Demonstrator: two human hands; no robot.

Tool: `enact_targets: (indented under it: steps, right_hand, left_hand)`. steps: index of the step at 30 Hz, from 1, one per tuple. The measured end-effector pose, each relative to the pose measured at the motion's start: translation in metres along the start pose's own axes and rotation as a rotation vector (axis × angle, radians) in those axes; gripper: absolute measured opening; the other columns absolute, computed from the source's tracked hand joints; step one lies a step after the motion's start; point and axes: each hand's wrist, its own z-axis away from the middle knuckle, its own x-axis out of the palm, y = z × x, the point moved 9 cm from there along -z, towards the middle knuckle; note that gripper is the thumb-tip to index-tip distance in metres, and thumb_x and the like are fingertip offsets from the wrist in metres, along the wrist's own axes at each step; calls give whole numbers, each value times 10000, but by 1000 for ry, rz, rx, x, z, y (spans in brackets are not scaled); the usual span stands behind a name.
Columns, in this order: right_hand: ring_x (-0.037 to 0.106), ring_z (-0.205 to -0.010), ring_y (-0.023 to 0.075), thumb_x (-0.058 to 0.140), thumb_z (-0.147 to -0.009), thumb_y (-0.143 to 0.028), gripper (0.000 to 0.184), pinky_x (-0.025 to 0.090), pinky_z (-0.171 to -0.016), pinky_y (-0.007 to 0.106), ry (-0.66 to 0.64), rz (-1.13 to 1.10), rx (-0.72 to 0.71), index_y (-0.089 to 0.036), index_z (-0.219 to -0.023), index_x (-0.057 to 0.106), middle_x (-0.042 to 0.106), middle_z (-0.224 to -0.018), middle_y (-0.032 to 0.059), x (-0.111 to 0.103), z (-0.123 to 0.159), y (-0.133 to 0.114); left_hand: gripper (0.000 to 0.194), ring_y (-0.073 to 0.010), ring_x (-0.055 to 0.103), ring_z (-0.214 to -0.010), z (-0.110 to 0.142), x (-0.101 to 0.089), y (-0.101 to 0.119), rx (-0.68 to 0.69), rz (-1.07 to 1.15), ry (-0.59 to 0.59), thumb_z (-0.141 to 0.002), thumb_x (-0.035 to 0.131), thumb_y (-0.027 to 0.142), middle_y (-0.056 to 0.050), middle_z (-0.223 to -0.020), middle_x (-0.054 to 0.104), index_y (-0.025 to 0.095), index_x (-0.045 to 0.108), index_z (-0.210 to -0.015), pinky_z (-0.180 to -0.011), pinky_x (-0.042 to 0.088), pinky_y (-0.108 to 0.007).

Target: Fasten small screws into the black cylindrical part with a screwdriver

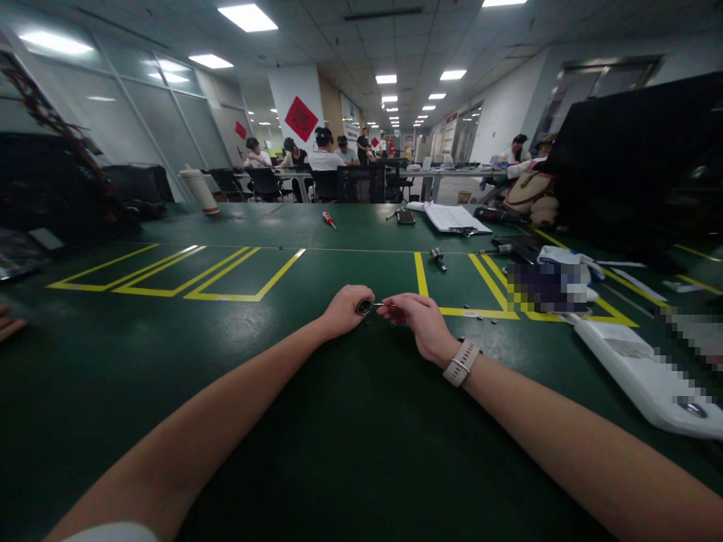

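Note:
My left hand [343,310] is closed around a small round part [364,307] with a shiny metal rim and a dark inside, its open end turned to the right. Pinched in the fingers of my right hand [419,319] is a thin metal tool [378,304], whose tip reaches the rim of the round part. Whether the tip touches it I cannot tell, and the tool's other end is hidden by my fingers. Several tiny dark pieces [480,318] lie on the green table right of my right hand. Beyond them rests a metal fitting [437,259].
Yellow tape marks the green table [271,421]. A red screwdriver [328,220], a clipboard with papers [456,219] and a white bottle [199,190] stand or lie farther back. At right are cloths [565,263] and a white device [644,369]. Another person's hand [10,322] shows at far left.

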Motion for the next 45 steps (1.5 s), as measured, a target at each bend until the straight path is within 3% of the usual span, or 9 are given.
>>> enact_targets:
  steps: [5,10,13,19,27,31,36,38,45]
  right_hand:
    - [589,-675,161,569,-711,-259,152,414,-621,291,22,-117,48,-150,-720,674,683,-709,54,-4,-2,10]
    - [592,-730,180,540,-748,-262,174,419,-690,323,17,233,-211,-171,-706,682,671,-709,36,2,4,-14]
    - [585,-728,183,535,-745,-246,178,411,-691,327,9,385,-260,-174,-664,677,667,-713,33,8,6,-20]
    - [585,-672,168,565,-704,-255,149,412,-643,309,26,112,-52,-163,-674,679,678,-675,44,1,1,-7]
    - [579,-625,149,595,-669,-228,123,412,-614,287,25,-159,115,-135,-692,673,689,-673,64,-4,-5,12]
    - [584,-653,159,575,-702,-247,138,421,-633,299,39,-80,29,-150,-700,673,683,-688,54,-5,-3,6]
    - [581,-726,174,554,-734,-258,157,415,-697,317,-1,304,-231,-187,-670,678,672,-714,24,7,5,-17]
    - [581,-730,176,554,-733,-257,158,413,-697,317,-4,320,-215,-184,-672,680,671,-717,26,8,5,-17]
    - [581,-636,154,586,-683,-238,128,414,-629,297,11,-26,33,-148,-658,672,683,-667,56,-1,-2,1]
  left_hand:
    - [64,-124,488,-622,-1,-1,-4,-19,61,17,-717,488,133,18,-640,508,166,490,-663,-603,367,-241]
    - [51,-138,497,-644,-1,-1,-1,-27,-77,0,-719,498,125,8,-651,518,162,508,-687,-627,355,-261]
    - [65,-152,502,-660,0,0,4,-11,-192,-32,-733,488,122,-3,-657,526,161,518,-691,-628,333,-275]
    - [92,-162,501,-664,1,1,10,21,-260,-51,-751,463,117,-11,-655,527,161,530,-706,-623,318,-285]
    - [66,-133,486,-619,-1,-2,-2,-12,-8,10,-704,492,108,13,-639,509,164,501,-671,-609,354,-255]
    - [73,-132,486,-619,-2,-1,-3,-23,-8,8,-705,489,106,14,-636,507,165,496,-662,-603,352,-253]
    - [73,-154,501,-653,-1,0,1,-30,-164,-26,-738,489,134,-1,-651,526,165,518,-679,-620,328,-280]
    - [81,-159,503,-660,0,0,3,-26,-193,-39,-747,482,137,-6,-657,531,165,523,-682,-622,320,-283]
    - [81,-162,509,-674,0,1,2,-20,-156,-43,-712,481,98,-10,-668,534,163,529,-706,-640,332,-284]
